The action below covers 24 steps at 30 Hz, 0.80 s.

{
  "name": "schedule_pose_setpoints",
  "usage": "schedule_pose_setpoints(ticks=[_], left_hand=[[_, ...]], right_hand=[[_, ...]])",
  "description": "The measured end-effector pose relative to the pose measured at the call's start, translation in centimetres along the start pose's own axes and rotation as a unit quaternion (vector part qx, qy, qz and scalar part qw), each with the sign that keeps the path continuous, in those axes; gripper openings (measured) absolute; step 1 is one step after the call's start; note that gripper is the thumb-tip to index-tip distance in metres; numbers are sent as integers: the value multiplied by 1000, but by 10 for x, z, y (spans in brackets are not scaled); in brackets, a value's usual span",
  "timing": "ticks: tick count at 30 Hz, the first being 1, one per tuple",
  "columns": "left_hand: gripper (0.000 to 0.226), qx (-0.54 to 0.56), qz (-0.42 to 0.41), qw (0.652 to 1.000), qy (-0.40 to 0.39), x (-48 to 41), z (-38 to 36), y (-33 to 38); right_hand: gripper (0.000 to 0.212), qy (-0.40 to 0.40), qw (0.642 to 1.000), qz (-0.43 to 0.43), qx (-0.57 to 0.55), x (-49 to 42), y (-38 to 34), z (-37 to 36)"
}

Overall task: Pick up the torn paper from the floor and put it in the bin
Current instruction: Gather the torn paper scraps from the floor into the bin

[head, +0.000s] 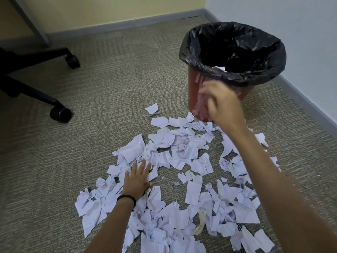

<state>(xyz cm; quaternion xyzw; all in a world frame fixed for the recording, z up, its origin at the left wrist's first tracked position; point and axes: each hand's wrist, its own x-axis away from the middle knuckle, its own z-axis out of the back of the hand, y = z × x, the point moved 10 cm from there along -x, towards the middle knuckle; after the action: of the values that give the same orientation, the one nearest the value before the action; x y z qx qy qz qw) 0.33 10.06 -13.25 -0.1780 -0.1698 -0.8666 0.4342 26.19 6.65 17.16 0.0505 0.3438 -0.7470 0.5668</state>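
One bin [194,92]; dozens of torn paper scraps [184,150] on the floor before it. Left hand [138,179] presses flat on scraps, fingers straight. Right hand [222,103], blurred against the bin; grip unclear.

Laid wall to wall with beige-grey ribbed carpet floor [109,84]. Edged at 12 and 3 o'clock by grey skirting board [127,23]. Spread from centre to 6 o'clock with a wide heap of torn, crumpled white paper scraps [182,152], overlapping, some bearing print. Lying just apart at the heap's 12 o'clock: one loose white paper scrap [151,108], flat on the carpet. Standing upright at 1 o'clock: a round red plastic bin with black plastic liner [193,95], base touching the heap's far edge. Resting at 9 to 10 o'clock: two black castors [61,112] of a black swivel-chair base [27,90], well apart from the paper.
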Motion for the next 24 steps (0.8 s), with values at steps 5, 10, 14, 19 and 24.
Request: schedule_pose_setpoints(ticks=[5, 10, 14, 19, 24], left_hand=[[69, 80, 4, 997, -5, -1, 8, -3], [60, 108, 10, 994, 21, -1, 18, 2], [54, 114, 21, 992, 55, 7, 22, 2], [48, 83, 23, 994, 72, 15, 30, 3], [33, 90, 14, 987, 130, 25, 44, 4]], right_hand=[[44, -323, 942, -92, -29, 110, 45, -129], [76, -516, 846, -132, 6, 218, 64, -197], [75, -536, 839, -65, 68, 244, 53, -204], [46, -514, 853, -32, 86, 244, 35, -198], [23, -488, 866, -35, 102, 250, 37, -209]])
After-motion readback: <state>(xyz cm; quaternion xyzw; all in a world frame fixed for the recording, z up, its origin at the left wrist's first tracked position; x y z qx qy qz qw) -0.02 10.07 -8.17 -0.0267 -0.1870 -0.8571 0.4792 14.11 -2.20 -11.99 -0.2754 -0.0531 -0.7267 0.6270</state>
